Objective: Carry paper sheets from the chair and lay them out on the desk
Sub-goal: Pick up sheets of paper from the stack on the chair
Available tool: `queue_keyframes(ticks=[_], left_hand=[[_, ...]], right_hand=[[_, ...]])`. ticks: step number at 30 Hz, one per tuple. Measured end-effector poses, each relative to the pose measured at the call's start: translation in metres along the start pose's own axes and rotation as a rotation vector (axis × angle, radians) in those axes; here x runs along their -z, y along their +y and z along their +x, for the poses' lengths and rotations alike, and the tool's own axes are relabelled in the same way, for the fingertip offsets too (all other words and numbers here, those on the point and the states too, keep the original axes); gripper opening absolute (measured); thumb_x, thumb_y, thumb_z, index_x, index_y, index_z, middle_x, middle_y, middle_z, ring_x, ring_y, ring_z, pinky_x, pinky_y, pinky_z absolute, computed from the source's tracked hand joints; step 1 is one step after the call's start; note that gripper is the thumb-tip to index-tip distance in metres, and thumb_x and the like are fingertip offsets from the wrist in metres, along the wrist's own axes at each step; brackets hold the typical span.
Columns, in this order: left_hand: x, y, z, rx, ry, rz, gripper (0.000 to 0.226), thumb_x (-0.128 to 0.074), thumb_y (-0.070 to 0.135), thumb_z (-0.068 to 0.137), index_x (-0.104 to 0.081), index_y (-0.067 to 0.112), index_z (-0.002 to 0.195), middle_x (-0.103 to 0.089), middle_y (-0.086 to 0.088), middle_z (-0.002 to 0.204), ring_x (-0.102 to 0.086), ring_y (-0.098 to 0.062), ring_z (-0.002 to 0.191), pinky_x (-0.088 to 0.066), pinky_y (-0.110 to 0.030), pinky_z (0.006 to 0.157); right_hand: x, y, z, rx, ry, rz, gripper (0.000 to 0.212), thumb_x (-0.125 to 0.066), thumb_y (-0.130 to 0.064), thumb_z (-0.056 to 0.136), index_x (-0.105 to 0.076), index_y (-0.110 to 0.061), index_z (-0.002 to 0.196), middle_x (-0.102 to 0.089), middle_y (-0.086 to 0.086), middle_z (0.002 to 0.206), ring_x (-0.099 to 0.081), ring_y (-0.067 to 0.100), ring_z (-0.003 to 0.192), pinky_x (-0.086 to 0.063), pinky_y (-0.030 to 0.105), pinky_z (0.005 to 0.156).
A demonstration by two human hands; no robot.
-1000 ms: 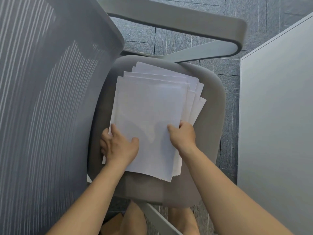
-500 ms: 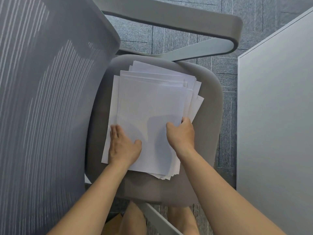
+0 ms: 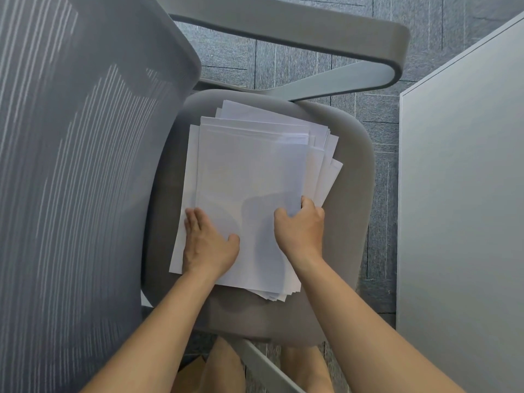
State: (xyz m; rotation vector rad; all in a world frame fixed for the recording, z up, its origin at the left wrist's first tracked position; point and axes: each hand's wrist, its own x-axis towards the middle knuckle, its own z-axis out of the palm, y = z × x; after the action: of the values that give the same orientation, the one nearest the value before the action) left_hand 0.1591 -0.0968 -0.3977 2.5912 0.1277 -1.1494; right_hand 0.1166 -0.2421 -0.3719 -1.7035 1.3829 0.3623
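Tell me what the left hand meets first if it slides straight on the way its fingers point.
The left hand lies flat on the paper stack, fingers pointing away from the person. Straight on it meets only more paper, then probably the chair seat beside the mesh backrest; depth is unclear.

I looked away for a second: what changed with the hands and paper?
The left hand released the left edge of the paper sheets and now lies flat on top; a lower sheet now shows along the left. The right hand still grips the right edge; they remain on the chair seat.
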Motion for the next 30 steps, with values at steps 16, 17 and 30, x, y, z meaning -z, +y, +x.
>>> queue_keyframes(ticks=[16,17,30], left_hand=[[-0.002,0.003,-0.003,0.018,-0.003,0.005,0.096,-0.056,0.034,0.094,0.012,0.004,0.155,0.017,-0.01,0.165,0.009,-0.023,0.153,-0.019,-0.042,0.123],[-0.001,0.004,-0.003,0.021,-0.005,0.006,0.096,-0.056,0.034,0.094,0.012,0.005,0.155,0.017,-0.009,0.165,0.009,-0.023,0.153,-0.02,-0.042,0.123],[0.05,0.009,-0.022,0.028,-0.162,-0.028,0.092,-0.049,0.049,0.097,0.007,0.009,0.158,-0.003,-0.007,0.167,-0.013,-0.027,0.152,-0.02,-0.043,0.122]], right_hand=[[0.001,0.0,-0.002,0.016,0.008,0.201,0.034,-0.058,-0.028,0.084,-0.051,-0.022,0.117,-0.06,-0.006,0.115,-0.061,0.015,0.102,-0.054,0.037,0.085],[0.002,0.001,-0.002,0.024,0.003,0.224,0.033,-0.059,-0.029,0.085,-0.052,-0.022,0.117,-0.061,-0.007,0.113,-0.061,0.014,0.101,-0.054,0.034,0.083],[0.037,-0.022,-0.018,-0.004,-0.278,0.285,0.017,-0.056,-0.013,0.094,-0.067,-0.018,0.104,-0.072,-0.006,0.091,-0.07,0.016,0.08,-0.059,0.03,0.072]])
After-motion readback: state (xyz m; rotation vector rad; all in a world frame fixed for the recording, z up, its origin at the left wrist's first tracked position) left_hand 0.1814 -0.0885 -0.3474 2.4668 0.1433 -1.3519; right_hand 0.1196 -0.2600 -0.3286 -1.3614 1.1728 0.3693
